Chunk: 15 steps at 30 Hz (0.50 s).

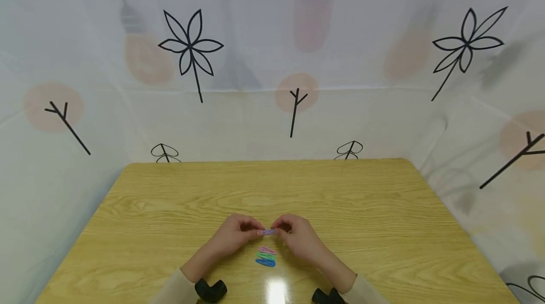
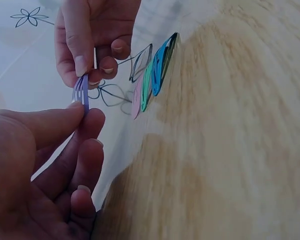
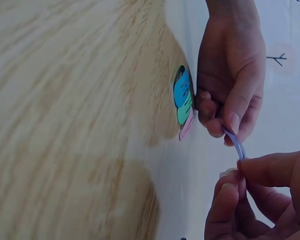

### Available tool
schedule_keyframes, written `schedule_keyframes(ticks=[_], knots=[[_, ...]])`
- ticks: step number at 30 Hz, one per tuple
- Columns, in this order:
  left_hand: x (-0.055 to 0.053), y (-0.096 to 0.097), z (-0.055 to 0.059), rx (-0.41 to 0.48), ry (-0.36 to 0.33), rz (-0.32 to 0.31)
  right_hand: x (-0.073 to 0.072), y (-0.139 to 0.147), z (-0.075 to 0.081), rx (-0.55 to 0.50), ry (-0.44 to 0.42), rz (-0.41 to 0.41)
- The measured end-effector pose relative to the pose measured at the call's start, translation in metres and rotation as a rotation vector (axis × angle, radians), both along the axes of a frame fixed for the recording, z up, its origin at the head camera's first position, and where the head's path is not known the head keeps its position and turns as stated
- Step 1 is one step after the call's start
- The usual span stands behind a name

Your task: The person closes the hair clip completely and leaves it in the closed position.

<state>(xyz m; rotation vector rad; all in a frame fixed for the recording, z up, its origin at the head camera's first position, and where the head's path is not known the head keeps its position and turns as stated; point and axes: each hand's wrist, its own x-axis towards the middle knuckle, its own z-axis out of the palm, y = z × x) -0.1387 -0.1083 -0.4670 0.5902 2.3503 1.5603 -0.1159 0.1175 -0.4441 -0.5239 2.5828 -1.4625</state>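
Note:
A purple snap hair clip (image 1: 268, 232) is stretched between my two hands, above the table. My left hand (image 1: 234, 237) pinches one end between thumb and forefinger; my right hand (image 1: 300, 238) pinches the other end the same way. In the left wrist view the slotted middle of the purple clip (image 2: 81, 90) shows between the fingertips, its ends covered. Just nearer to me, three more snap hair clips lie side by side on the wood: a pink clip (image 1: 267, 250), a green clip (image 1: 265, 256) and a blue clip (image 1: 266, 263) closest to me.
The wood-grain table (image 1: 170, 195) reaches back to a white cloth backdrop (image 1: 255, 124) printed with flowers and twigs. Cloth also hangs at both sides. A black wrist mount (image 1: 210, 290) sits by my left sleeve, another mount (image 1: 328, 296) by my right.

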Motion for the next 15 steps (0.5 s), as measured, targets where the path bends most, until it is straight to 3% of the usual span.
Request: schedule_keyframes(ticks=[6,15], knots=[[-0.0041,-0.0031,-0.0032,-0.037,0.004,-0.014,0.0012,-0.0018,-0.0012,0.016,0.046,0.016],[-0.0075,-0.0065,-0.0044,-0.084,0.015,-0.027,-0.0015,-0.0034,-0.0079,0.123,0.153,0.050]])
